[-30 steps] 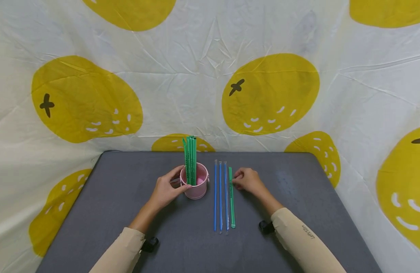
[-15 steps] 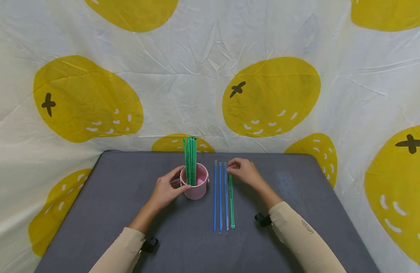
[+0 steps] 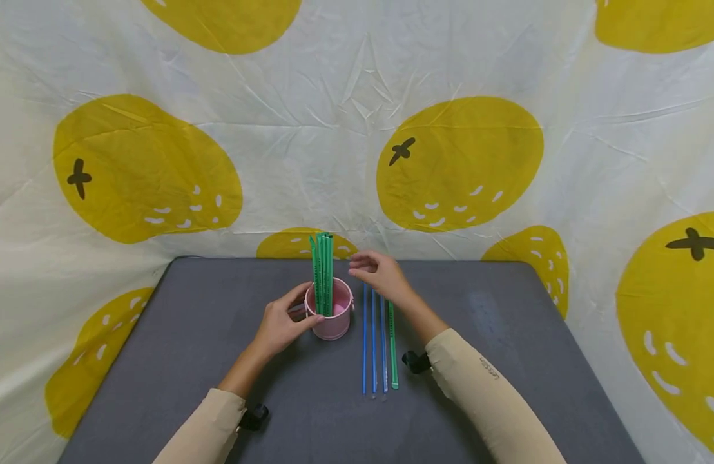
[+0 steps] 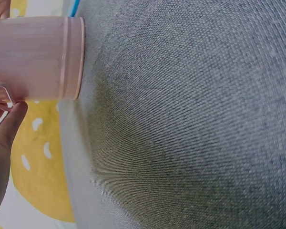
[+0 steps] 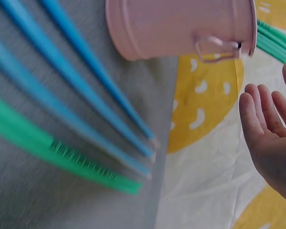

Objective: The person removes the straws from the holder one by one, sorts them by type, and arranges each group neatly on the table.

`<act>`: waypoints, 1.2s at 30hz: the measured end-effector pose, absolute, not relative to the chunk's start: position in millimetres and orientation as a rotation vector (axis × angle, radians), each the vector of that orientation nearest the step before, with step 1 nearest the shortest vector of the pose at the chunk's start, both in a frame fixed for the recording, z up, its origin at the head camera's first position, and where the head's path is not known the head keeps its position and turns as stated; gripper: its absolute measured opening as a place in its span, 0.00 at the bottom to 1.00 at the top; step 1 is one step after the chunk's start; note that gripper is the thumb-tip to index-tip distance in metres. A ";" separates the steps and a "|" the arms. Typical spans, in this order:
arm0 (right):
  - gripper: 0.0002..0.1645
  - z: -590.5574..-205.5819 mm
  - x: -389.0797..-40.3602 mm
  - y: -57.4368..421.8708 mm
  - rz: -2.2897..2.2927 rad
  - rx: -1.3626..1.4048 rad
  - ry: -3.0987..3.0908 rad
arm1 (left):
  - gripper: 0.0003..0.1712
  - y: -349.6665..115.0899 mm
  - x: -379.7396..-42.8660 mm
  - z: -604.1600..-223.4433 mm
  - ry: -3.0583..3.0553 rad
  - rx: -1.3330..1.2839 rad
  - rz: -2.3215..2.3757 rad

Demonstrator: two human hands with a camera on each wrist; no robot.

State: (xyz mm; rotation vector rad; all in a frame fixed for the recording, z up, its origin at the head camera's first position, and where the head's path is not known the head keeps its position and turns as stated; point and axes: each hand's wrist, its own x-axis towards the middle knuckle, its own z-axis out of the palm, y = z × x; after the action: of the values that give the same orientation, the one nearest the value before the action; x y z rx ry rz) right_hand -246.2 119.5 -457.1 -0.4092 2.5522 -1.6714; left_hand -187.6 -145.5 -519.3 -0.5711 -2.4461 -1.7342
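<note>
My left hand point(image 3: 280, 327) holds a small pink pail point(image 3: 334, 327) by its left side, thumb at the near rim. Several green wrapped straws point(image 3: 323, 274) stand upright in the pail, leaning to its left side. My right hand point(image 3: 382, 276) is in the air just right of the pail, above the far ends of the straws on the table. In the right wrist view its fingers point(image 5: 250, 117) are extended and nothing is between them. Beneath it lie three blue straws point(image 3: 374, 351) in clear wrappers and, to their right, one green wrapped straw point(image 3: 394, 351), roughly parallel.
The dark grey table point(image 3: 189, 335) has its far edge just beyond the pail. Behind it hangs a pale cloth point(image 3: 310, 167) with yellow fruit prints. A small black camera point(image 3: 415, 362) sits at the right wrist, another black camera point(image 3: 254, 417) at the left.
My right hand has moved left and away from me, from beside the green straw on the table to near the pail. The left hand, pail and straws stay in place.
</note>
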 end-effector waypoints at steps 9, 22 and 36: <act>0.23 -448.5 -257.3 90.3 -1.667 -0.463 2.518 | 0.40 -138.0 -180.5 -506.5 -2.439 -0.533 -1.717; 0.20 -449.6 -262.7 75.8 -1.605 -0.443 2.594 | 0.34 -138.0 -181.0 -505.7 -2.401 -0.585 -1.741; 0.15 -447.8 -259.7 73.3 -1.581 -0.422 2.628 | 0.34 -144.1 -188.2 -520.8 -2.405 -0.600 -1.715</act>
State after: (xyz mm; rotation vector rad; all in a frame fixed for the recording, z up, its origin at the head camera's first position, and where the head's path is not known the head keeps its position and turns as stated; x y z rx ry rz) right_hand -259.7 73.3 -447.8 -0.4219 2.6284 -1.5806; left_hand -188.2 -144.1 -520.8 -0.6003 -2.4049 -1.7151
